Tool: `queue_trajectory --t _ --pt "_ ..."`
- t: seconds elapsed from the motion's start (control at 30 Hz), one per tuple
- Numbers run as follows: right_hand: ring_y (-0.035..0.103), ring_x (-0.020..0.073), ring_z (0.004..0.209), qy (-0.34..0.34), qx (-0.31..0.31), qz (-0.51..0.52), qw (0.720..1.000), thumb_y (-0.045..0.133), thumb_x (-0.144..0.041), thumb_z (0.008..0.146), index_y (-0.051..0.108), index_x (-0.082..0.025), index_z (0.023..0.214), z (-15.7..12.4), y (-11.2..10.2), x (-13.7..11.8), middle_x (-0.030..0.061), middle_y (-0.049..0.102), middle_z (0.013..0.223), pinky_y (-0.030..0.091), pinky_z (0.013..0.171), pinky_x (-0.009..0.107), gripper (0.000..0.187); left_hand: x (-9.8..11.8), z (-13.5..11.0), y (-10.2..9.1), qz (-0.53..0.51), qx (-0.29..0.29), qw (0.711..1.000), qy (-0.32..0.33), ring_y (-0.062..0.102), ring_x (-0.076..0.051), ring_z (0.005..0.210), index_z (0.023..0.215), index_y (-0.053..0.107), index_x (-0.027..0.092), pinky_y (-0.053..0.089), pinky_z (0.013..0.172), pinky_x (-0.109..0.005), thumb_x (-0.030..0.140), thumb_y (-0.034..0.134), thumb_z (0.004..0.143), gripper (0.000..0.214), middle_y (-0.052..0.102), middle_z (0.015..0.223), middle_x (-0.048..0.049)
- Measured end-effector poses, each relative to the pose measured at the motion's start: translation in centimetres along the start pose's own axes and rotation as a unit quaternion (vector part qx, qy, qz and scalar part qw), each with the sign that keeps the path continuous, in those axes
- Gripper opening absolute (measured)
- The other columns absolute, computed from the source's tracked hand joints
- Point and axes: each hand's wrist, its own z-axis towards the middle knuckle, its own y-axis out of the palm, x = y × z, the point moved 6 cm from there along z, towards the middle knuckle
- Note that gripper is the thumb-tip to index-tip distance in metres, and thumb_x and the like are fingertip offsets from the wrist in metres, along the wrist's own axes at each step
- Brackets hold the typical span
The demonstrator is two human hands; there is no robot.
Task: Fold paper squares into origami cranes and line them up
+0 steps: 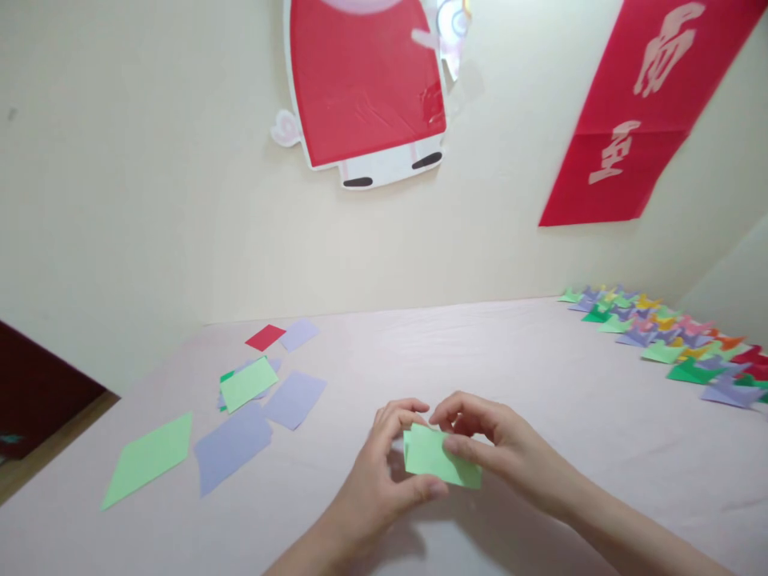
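Note:
A small folded light green paper point(438, 458) is held just above the pale pink table point(456, 352), near its front middle. My left hand point(384, 468) pinches the paper's left edge between thumb and curled fingers. My right hand point(501, 448) grips its right side, fingers closed over the top. Both hands meet at the paper's upper edge.
Loose flat sheets lie on the left: a light green one point(149, 458), lilac ones point(233, 444) point(295, 398), a green one point(248, 383), a red one point(265, 337). Several folded coloured paper figures point(672, 336) line the right back edge. A red banner point(645, 112) and a cartoon cut-out point(366, 88) hang on the wall.

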Motion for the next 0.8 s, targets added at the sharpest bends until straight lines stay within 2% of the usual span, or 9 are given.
queue_trajectory --t 0.07,0.13,0.27,0.33,0.43,0.53,0.67,0.8 --pt "0.052 0.0133 0.066 0.02 0.025 0.092 0.995 0.063 -0.043 0.084 0.058 -0.021 0.093 0.2 0.0 0.5 -0.0015 0.058 0.075 0.037 0.059 0.023 0.024 -0.1 0.4 -0.4 -0.079 -0.009 0.997 0.006 0.047 -0.029 0.117 0.106 0.061 0.021 0.037 0.099 -0.04 0.066 0.071 0.067 0.061 0.052 0.127 -0.0108" --pt "0.052 0.0133 0.067 0.025 0.051 0.152 0.987 0.067 -0.046 0.081 0.057 -0.022 0.092 0.3 0.2 0.8 -0.0018 0.058 0.076 0.038 0.058 0.023 0.028 -0.2 0.6 -0.5 -0.126 -0.007 0.992 0.004 0.051 -0.028 0.112 0.101 0.063 0.019 0.039 0.097 -0.037 0.061 0.074 0.067 0.055 0.055 0.122 -0.01" --pt "0.057 0.0172 0.082 -0.012 0.112 0.183 0.977 0.069 -0.046 0.079 0.061 -0.023 0.096 0.9 0.1 1.2 0.0023 0.062 0.091 0.045 0.068 0.027 0.029 -1.3 1.3 -0.6 -0.233 0.038 0.968 -0.086 0.058 -0.017 0.078 0.086 0.062 0.016 0.045 0.072 -0.026 0.044 0.075 0.074 0.033 0.063 0.084 -0.0026" --pt "0.057 0.019 0.086 -0.036 0.12 0.168 0.978 0.068 -0.045 0.081 0.063 -0.023 0.099 1.4 0.0 1.3 0.0042 0.062 0.096 0.046 0.073 0.029 0.029 -1.9 1.7 -1.0 -0.289 0.085 0.946 -0.123 0.058 -0.015 0.07 0.087 0.061 0.017 0.045 0.066 -0.024 0.043 0.074 0.075 0.032 0.063 0.077 -0.0003" --pt "0.056 0.0186 0.084 -0.074 0.103 0.106 0.986 0.063 -0.041 0.085 0.065 -0.023 0.103 2.4 0.2 1.2 0.0038 0.06 0.093 0.046 0.075 0.031 0.025 -2.1 2.5 -2.1 -0.306 0.152 0.933 -0.116 0.063 -0.017 0.079 0.096 0.061 0.017 0.049 0.072 -0.027 0.043 0.074 0.076 0.035 0.068 0.09 -0.0032" --pt "0.053 0.0168 0.08 -0.089 0.106 0.038 0.99 0.063 -0.034 0.084 0.065 -0.023 0.106 3.1 0.4 1.3 0.0024 0.059 0.093 0.046 0.077 0.03 0.024 -2.2 2.8 -2.7 -0.285 0.181 0.934 -0.115 0.066 -0.019 0.079 0.101 0.057 0.018 0.051 0.07 -0.028 0.043 0.074 0.076 0.04 0.069 0.094 -0.0045" --pt "0.052 0.0161 0.076 -0.06 0.111 0.055 0.99 0.066 -0.031 0.081 0.065 -0.022 0.102 3.6 0.7 2.4 0.0011 0.06 0.088 0.045 0.072 0.028 0.023 -2.3 2.7 -2.6 -0.274 0.175 0.938 -0.125 0.068 -0.02 0.073 0.115 0.044 0.021 0.051 0.061 -0.027 0.042 0.075 0.076 0.054 0.07 0.097 -0.0059" --pt "0.052 0.016 0.074 -0.055 0.144 0.078 0.985 0.066 -0.037 0.083 0.066 -0.02 0.097 3.7 -0.2 3.5 0.0002 0.058 0.082 0.043 0.066 0.026 0.022 -2.3 2.6 -2.4 -0.266 0.151 0.946 -0.105 0.068 -0.023 0.09 0.136 0.033 0.024 0.054 0.075 -0.031 0.038 0.074 0.077 0.073 0.067 0.111 -0.009"
